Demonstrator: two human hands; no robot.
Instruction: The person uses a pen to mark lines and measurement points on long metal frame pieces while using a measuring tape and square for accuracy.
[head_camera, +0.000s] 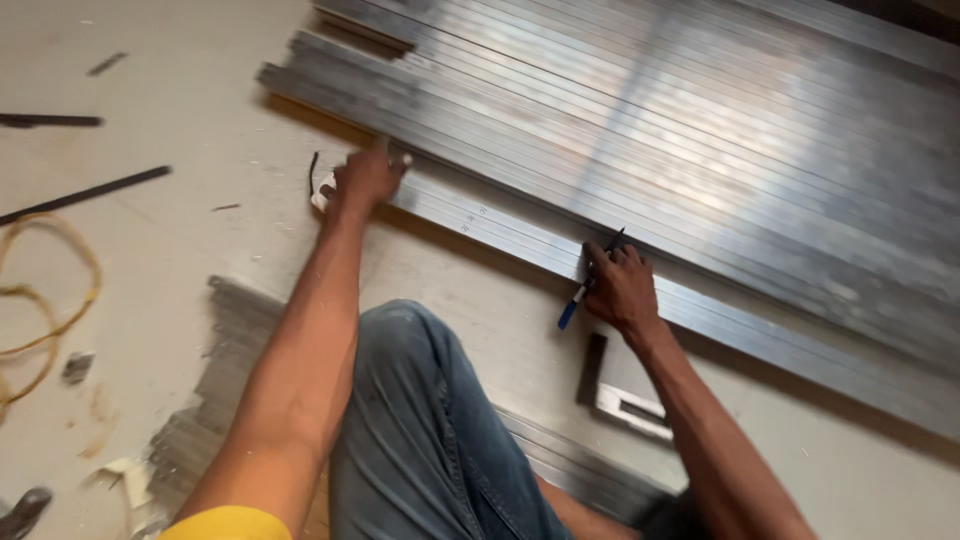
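A wide stack of long silver metal bars (700, 150) lies slantwise across the floor. My left hand (365, 178) presses on the near bar close to its left end, with a small white object (323, 192) under the wrist; whether the fingers grip it I cannot tell. My right hand (622, 288) rests on the near bar's edge and holds a blue-capped marker pen (585, 285), tip pointing up toward the bars. My knee in blue jeans (420, 400) sits between both arms.
A metal try square (615, 395) lies on the floor below my right hand. More metal bars (230, 380) lie under my leg. A yellow cord (45, 300) curls at the left. Dark thin strips (85, 195) lie at the upper left.
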